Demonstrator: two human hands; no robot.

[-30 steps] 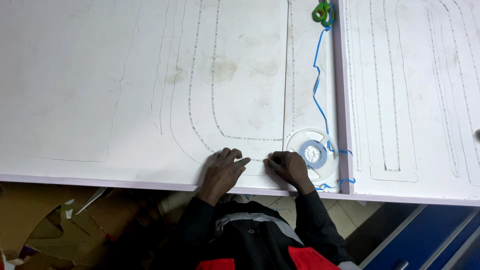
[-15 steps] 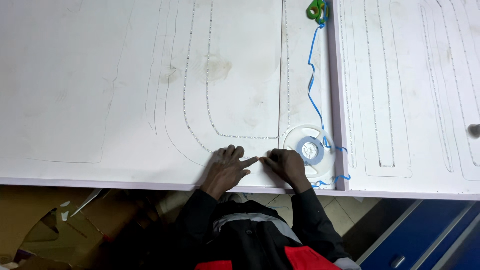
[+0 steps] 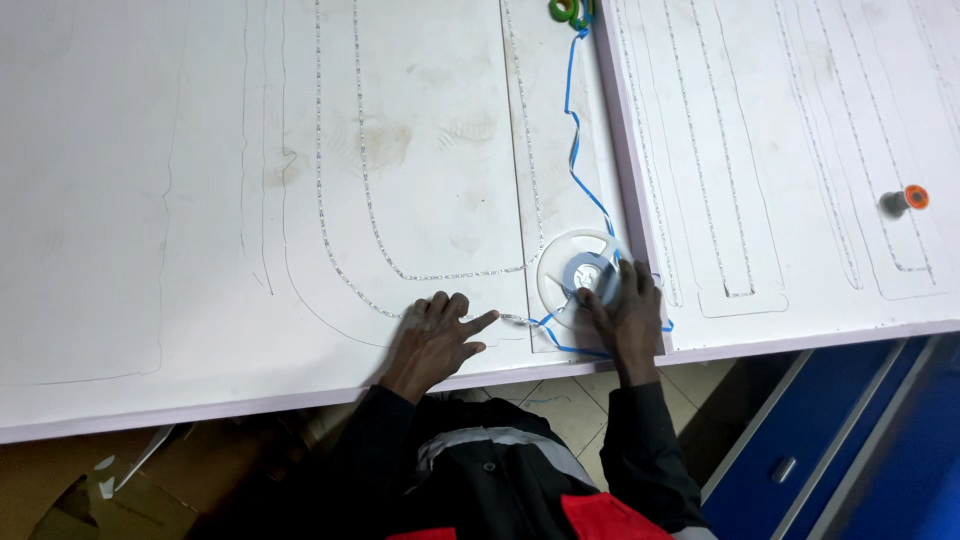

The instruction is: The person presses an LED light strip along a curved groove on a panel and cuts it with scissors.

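A wide white board point(image 3: 150, 200) fills most of the frame, lying flat like a desk top, with a pale lilac edge along the bottom. Thin grooves loop across it in long U shapes, and a glittering strip point(image 3: 340, 180) sits in some of them. A second white board point(image 3: 800, 120) butts against it on the right side of the frame. Below the boards, brown cardboard point(image 3: 100, 480) lies at lower left, floor tiles point(image 3: 560, 400) show in the lower middle, and a blue cabinet point(image 3: 850, 440) stands at lower right.

The person's dark sleeves come up from the bottom centre. The left hand point(image 3: 432, 342) rests flat on the board, fingers spread loosely, forefinger stretched right and touching the strip in its groove. The right hand point(image 3: 628, 312), just right of it, lies over a white reel point(image 3: 572, 262) near the boards' seam, fingers curved down on its blue hub, pressing rather than gripping. A blue cord point(image 3: 575, 140) wanders from the reel to a green loop point(image 3: 566, 10) at the top edge. A small orange-tipped tool point(image 3: 905, 199) lies at far right.
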